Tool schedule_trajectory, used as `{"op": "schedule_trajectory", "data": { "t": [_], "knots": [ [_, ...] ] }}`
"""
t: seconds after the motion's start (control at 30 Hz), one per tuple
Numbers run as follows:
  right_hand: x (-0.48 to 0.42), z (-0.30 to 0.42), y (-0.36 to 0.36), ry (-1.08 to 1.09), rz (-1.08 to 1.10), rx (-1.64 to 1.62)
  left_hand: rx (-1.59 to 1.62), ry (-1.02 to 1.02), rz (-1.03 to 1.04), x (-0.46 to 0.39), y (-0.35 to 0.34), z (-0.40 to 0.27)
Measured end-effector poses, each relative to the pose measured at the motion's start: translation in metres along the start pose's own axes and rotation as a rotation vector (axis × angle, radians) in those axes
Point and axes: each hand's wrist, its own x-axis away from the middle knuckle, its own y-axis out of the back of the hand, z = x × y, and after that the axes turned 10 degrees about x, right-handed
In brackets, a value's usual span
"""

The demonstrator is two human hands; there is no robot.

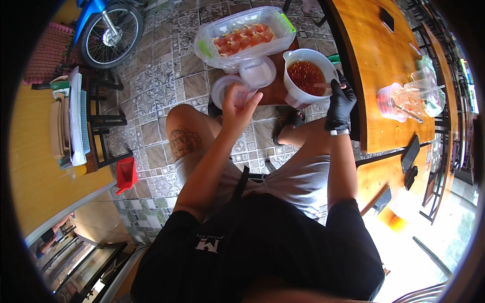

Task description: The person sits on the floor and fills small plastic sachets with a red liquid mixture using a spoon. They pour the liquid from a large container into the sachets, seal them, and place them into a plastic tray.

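Observation:
My bare left hand is closed around a small clear plastic cup, above a round plastic container. On its right, my right hand, in a black glove, grips the handle side of a white plastic jug. Dark red sauce with pale seeds floating in it partly fills the jug. A light utensil handle reaches from the sauce towards my gloved fingers; whether they hold it too cannot be told. Between cup and jug sits a second round clear container, pale inside.
Behind these, a clear plastic box with green clips holds several bags of red liquid. They share a low brown stool or table. A wooden table on the right bears cups and a phone. A red dustpan and motorbike wheel are left.

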Motion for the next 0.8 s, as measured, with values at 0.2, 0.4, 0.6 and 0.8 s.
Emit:
{"op": "schedule_trajectory", "data": {
  "t": [0.2, 0.4, 0.6, 0.8],
  "knots": [
    [-0.02, -0.039, -0.027, -0.113, -0.127, -0.082, 0.108, 0.078, -0.037, 0.004, -0.002, -0.01],
    [-0.021, -0.055, -0.019, -0.074, -0.082, -0.028, 0.104, 0.23, -0.006, 0.005, -0.009, -0.027],
    [0.008, 0.032, -0.015, 0.527, -0.24, 0.591, 0.148, 0.183, 0.065, 0.007, -0.024, -0.052],
    [0.06, 0.131, -0.046, 0.348, 0.605, 0.243, 0.279, 0.108, 0.184, 0.017, -0.037, -0.055]
  ]
}}
